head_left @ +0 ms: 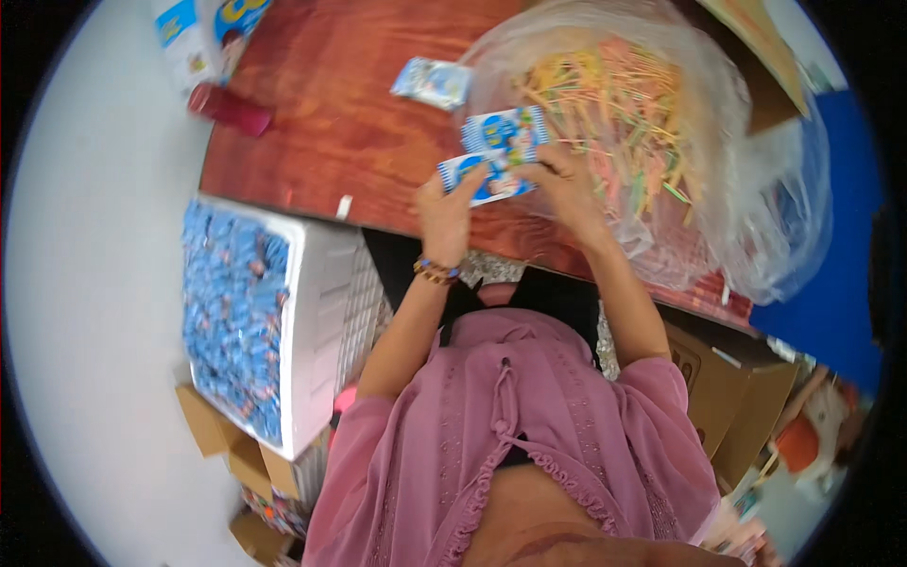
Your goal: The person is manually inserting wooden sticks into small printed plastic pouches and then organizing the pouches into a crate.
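Two blue-and-white packets (510, 130) with striped ends overlap between left hand (446, 215) and right hand (569, 189), both pinching them, near the table (331, 113) front edge.

Packing workshop; crate (318, 331) of packets (231, 307), bagged sticks (614, 104), cartons (701, 383)

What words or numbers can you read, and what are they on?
I won't copy print, but it's on:
Two packets at left hand and right hand: big lettering, small print blurred.
Loose packet on the table: blurred.
Packaging, top left: big lettering, cut off.
Packets in white box: too small.
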{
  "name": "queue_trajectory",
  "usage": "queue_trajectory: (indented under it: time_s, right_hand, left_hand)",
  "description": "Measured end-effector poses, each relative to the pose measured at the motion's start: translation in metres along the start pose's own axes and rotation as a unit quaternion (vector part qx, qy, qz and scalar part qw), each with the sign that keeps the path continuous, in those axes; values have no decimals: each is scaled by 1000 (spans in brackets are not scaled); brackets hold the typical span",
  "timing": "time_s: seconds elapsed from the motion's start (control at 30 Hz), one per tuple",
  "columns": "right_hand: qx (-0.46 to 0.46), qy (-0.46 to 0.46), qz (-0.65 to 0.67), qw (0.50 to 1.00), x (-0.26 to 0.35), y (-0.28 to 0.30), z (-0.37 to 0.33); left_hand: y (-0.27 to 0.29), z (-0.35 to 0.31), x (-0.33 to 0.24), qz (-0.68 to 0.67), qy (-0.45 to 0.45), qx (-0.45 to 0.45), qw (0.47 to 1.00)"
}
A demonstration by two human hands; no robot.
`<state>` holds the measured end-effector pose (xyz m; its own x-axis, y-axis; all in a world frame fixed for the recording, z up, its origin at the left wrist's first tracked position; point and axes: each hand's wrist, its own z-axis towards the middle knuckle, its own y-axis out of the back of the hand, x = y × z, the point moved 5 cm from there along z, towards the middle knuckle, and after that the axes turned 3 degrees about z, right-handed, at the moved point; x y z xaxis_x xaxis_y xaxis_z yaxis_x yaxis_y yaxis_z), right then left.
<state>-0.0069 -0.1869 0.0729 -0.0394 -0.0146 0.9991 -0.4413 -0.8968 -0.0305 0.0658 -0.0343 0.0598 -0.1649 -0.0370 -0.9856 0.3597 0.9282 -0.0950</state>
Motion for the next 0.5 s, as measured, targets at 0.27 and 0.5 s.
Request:
queue_trajectory:
  time_s: [0.27, 0.5]
  right_hand:
    - [9, -71, -29, 997, -11, 6, -8]
    - [88, 163, -42, 982, 27, 6, -1]
  left_hand:
    - [-3, -6, 14, -140, 27, 26, 989]
    - [12, 0, 29, -239, 90, 45, 966]
